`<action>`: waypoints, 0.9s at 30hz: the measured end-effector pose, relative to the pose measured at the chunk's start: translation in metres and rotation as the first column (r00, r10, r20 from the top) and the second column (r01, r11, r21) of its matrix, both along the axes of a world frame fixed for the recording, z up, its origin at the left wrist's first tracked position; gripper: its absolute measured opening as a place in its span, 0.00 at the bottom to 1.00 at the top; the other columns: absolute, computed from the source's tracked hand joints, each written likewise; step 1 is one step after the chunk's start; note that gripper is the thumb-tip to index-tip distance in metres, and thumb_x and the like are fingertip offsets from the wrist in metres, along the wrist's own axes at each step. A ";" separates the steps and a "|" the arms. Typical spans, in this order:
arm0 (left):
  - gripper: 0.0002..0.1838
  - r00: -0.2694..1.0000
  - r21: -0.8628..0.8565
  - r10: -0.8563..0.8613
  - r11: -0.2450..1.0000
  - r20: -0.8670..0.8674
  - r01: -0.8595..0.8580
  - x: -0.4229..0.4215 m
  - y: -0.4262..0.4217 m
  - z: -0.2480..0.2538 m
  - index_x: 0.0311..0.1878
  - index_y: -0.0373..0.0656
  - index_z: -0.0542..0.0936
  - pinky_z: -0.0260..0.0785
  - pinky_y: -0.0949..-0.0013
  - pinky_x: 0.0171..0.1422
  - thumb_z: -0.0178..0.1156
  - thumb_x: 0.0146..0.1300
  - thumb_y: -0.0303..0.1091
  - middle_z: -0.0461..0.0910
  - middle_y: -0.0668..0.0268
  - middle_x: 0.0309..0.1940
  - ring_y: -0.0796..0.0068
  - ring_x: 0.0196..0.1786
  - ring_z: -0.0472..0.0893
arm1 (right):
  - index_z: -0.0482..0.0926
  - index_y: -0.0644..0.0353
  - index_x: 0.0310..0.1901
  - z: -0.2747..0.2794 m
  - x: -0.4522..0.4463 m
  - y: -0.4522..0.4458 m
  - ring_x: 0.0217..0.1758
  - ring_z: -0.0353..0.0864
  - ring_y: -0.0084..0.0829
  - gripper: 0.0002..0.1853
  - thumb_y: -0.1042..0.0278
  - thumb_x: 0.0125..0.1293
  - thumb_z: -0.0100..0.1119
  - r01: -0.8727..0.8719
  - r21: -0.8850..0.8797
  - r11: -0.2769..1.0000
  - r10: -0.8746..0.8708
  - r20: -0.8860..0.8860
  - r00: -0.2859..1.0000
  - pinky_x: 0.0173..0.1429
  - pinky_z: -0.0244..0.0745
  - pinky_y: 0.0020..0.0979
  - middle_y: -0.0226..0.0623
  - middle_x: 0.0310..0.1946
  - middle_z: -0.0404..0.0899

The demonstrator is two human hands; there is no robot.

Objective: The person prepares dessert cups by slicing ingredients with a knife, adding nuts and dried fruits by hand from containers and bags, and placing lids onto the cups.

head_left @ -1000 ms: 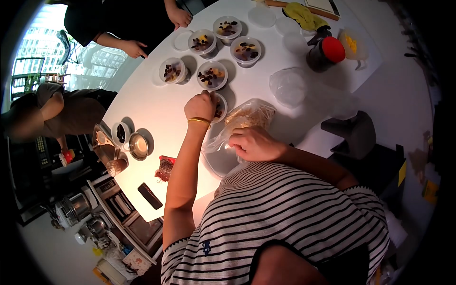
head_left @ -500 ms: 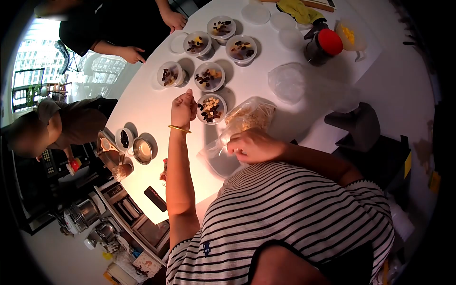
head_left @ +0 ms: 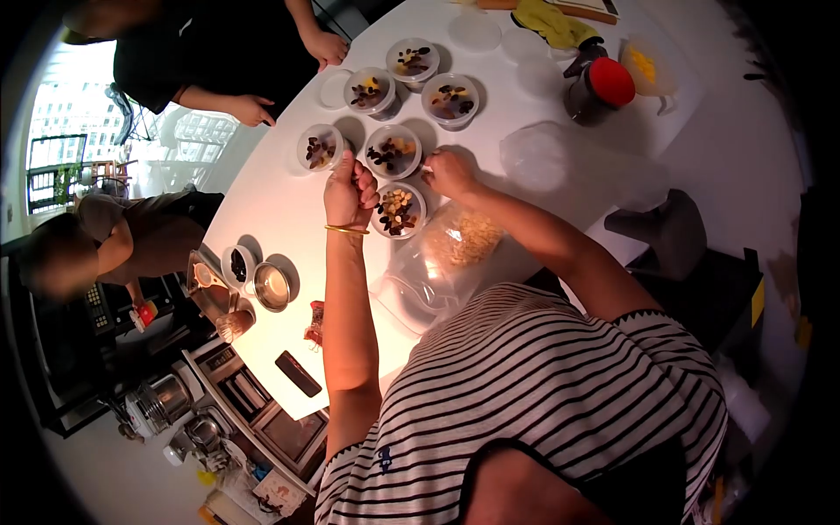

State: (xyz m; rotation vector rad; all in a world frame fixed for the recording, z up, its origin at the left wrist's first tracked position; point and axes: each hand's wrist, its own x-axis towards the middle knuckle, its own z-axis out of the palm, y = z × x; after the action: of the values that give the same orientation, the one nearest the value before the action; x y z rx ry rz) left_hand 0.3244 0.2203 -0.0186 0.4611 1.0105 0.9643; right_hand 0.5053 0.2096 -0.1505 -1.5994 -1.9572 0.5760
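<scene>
My left hand (head_left: 351,192), a gold bangle at its wrist, is closed with the fingers curled; what it holds is hidden. It is just left of a clear cup (head_left: 398,210) of pale nuts and dark raisins. Beyond that is a cup (head_left: 391,152) with dark raisins and little pale topping. My right hand (head_left: 449,174) is at this cup's right side, fingertips pinched together on something too small to name. A clear plastic bag (head_left: 472,238) of pale nuts lies below my right forearm, touched by neither hand.
More filled cups (head_left: 451,101) stand farther back. A red-lidded jar (head_left: 610,83), yellow-green glove (head_left: 553,24) and clear plastic bag (head_left: 535,156) are to the right. A metal bowl (head_left: 272,287), red packet (head_left: 315,324) and black phone (head_left: 298,374) lie left. Two people are at the upper left.
My right hand has left the nut bag and moved up beside the cups. My left hand shifted off the nearest cup, uncovering its nuts and raisins, and stays closed beside it.
</scene>
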 end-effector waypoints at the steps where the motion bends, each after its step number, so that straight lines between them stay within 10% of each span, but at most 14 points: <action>1: 0.18 1.000 -0.014 0.015 1.000 -0.014 -0.015 0.001 -0.001 0.000 0.25 0.48 0.66 0.43 0.79 0.13 0.47 0.70 0.47 0.60 0.73 0.13 0.82 0.12 0.56 | 0.80 0.62 0.26 -0.005 -0.002 0.002 0.34 0.80 0.45 0.07 0.68 0.47 0.63 -0.004 0.004 1.000 0.004 0.000 1.000 0.41 0.76 0.40 0.48 0.29 0.78; 13: 0.19 0.980 -0.126 0.117 0.987 0.161 -0.098 -0.009 -0.008 -0.012 0.24 0.48 0.67 0.43 0.79 0.13 0.46 0.70 0.47 0.60 0.72 0.13 0.82 0.12 0.55 | 0.78 0.62 0.26 -0.026 0.008 0.007 0.30 0.79 0.42 0.04 0.72 0.50 0.56 -0.199 0.086 0.976 0.171 0.262 0.950 0.37 0.75 0.39 0.46 0.28 0.78; 18: 0.18 0.934 -0.184 0.169 0.976 0.314 -0.115 -0.002 0.001 -0.014 0.23 0.50 0.66 0.44 0.79 0.13 0.45 0.69 0.46 0.61 0.72 0.14 0.81 0.12 0.55 | 0.77 0.60 0.28 0.058 0.013 -0.012 0.27 0.78 0.43 0.03 0.71 0.53 0.54 0.060 0.124 0.990 -0.012 -0.358 0.934 0.33 0.72 0.40 0.42 0.26 0.78; 21: 0.17 0.898 -0.143 0.214 0.975 0.385 -0.171 0.012 0.017 -0.019 0.23 0.49 0.67 0.45 0.78 0.13 0.45 0.68 0.43 0.63 0.72 0.14 0.80 0.13 0.57 | 0.76 0.60 0.27 0.089 -0.003 0.002 0.28 0.77 0.44 0.04 0.70 0.53 0.55 0.068 0.226 0.972 0.026 -0.390 0.920 0.34 0.72 0.40 0.40 0.25 0.77; 27: 0.16 0.949 -0.187 0.137 0.979 0.285 -0.085 0.029 0.034 -0.045 0.23 0.48 0.66 0.47 0.78 0.13 0.45 0.67 0.42 0.65 0.69 0.15 0.78 0.14 0.61 | 0.76 0.60 0.26 0.076 -0.015 0.022 0.31 0.78 0.43 0.03 0.72 0.53 0.53 -0.098 0.269 0.958 0.112 -0.038 0.993 0.36 0.74 0.40 0.39 0.26 0.78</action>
State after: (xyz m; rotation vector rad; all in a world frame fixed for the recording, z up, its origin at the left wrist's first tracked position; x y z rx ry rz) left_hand 0.3531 0.2546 -0.0636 0.1093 0.8437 1.0025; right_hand 0.4899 0.2318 -0.0741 -1.3092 -1.9940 0.3716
